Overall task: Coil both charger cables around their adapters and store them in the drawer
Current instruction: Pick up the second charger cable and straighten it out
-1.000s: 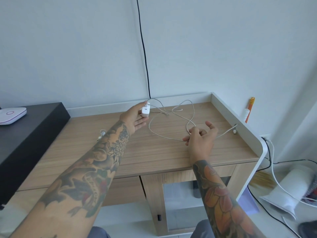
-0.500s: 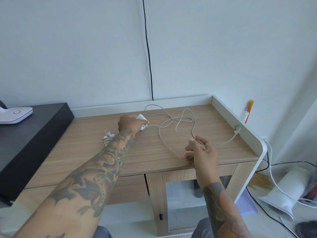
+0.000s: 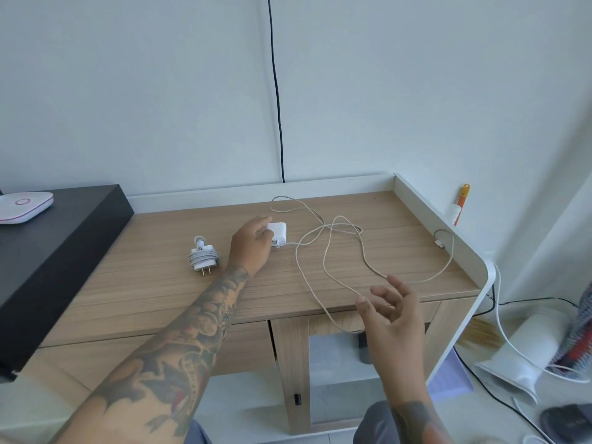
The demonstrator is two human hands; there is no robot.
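Left hand [image 3: 253,248] grasps the white adapter [image 3: 278,232] at bench centre, fingers curled round its near-left side, the adapter resting on the wooden bench [image 3: 400,219]. Right hand [image 3: 392,310] hangs released at 5 o'clock from the adapter, fingers spread; the loose cable [image 3: 323,261] passes just at its fingertips, and whether it touches them cannot be told. From the adapter the cable runs toward 3 o'clock, crosses itself in 2 or 3 open loops, drops 1 loop over the bench's front edge, and ends at its connector [image 3: 439,243] near the raised right rim.

At 9 o'clock from the left hand lies 1 coiled charger [image 3: 203,258], prongs toward the viewer: charger 1 of 2 appears done. No open drawer is visible.

Judged step: start winding cable 2. Advice: keep the adapter pinned or lifted, take the cable close to the adapter, undo the crossings first, then wind even, snug turns without sharp bends at the plug.
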